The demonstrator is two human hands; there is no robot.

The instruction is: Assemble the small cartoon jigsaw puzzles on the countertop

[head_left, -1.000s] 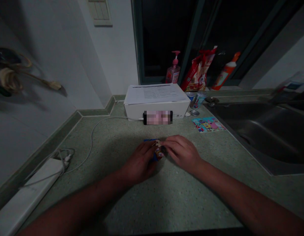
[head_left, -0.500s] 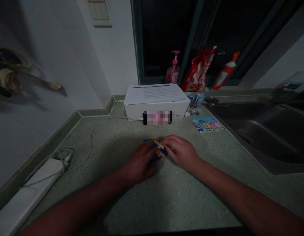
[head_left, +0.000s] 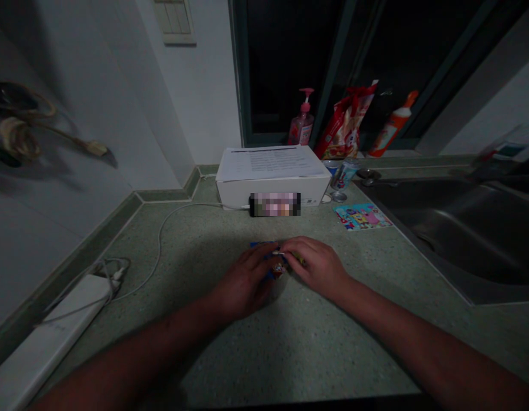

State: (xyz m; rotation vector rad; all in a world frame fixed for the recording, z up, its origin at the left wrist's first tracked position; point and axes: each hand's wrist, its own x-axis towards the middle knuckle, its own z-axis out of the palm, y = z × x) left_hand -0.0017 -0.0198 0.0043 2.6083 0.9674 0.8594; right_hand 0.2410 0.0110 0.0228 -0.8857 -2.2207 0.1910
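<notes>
A small blue jigsaw puzzle (head_left: 279,268) with a colourful picture lies on the counter, mostly covered by my hands. My left hand (head_left: 247,278) is curved over its left side, fingers on top and thumb nearer me, holding it. From the right, my right hand (head_left: 318,264) pinches a jigsaw piece (head_left: 278,253) between thumb and fingertips. That piece is pale and shows nearly edge-on, close to my left fingertips. A bit of yellow shows under my right fingers; what it belongs to is hidden.
Behind my hands a phone (head_left: 275,204) leans on a white box (head_left: 230,191), its white cable (head_left: 159,245) running to a power strip (head_left: 71,319). A colourful card (head_left: 362,217) and a can (head_left: 344,174) lie right, beside the sink (head_left: 418,234).
The pale jigsaw piece has tipped from showing its flat back to showing its edge. My right hand has shifted very slightly; my left hand stays on the puzzle.
</notes>
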